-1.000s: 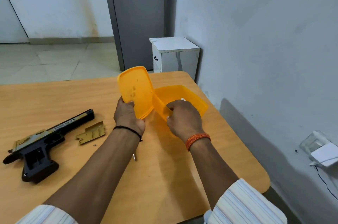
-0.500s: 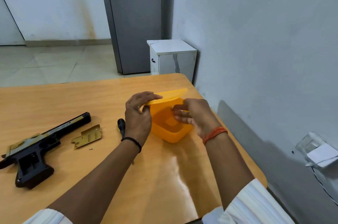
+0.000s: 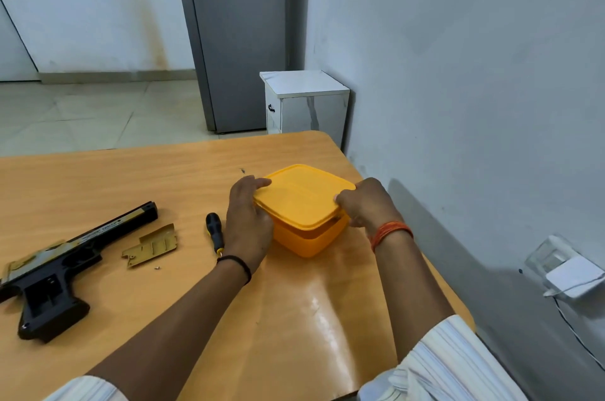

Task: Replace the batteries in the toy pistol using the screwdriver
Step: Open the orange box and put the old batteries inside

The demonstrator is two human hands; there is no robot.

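Where two hands meet, one box (image 3: 309, 237), one pistol (image 3: 65, 266)

Glossy wood-grain table (image 3: 163, 178); smooth matt orange plastic box (image 3: 307, 241); black plastic toy pistol (image 3: 49, 295) looked matt.

We count two hands, the left (image 3: 247, 223) and the right (image 3: 368, 204). On the one table (image 3: 131, 178) we find one toy pistol (image 3: 65, 266), one gold cover plate (image 3: 152, 245), one tiny screw (image 3: 157, 267), one screwdriver (image 3: 214, 233), and one orange box (image 3: 309, 238) with one lid (image 3: 302, 194). Each wrist carries one band: a black one (image 3: 237, 261) and an orange one (image 3: 389, 232). Beyond the table we see one small white cabinet (image 3: 306, 104) and one grey fridge (image 3: 235, 37). One white charger (image 3: 574, 279) sits on the wall.
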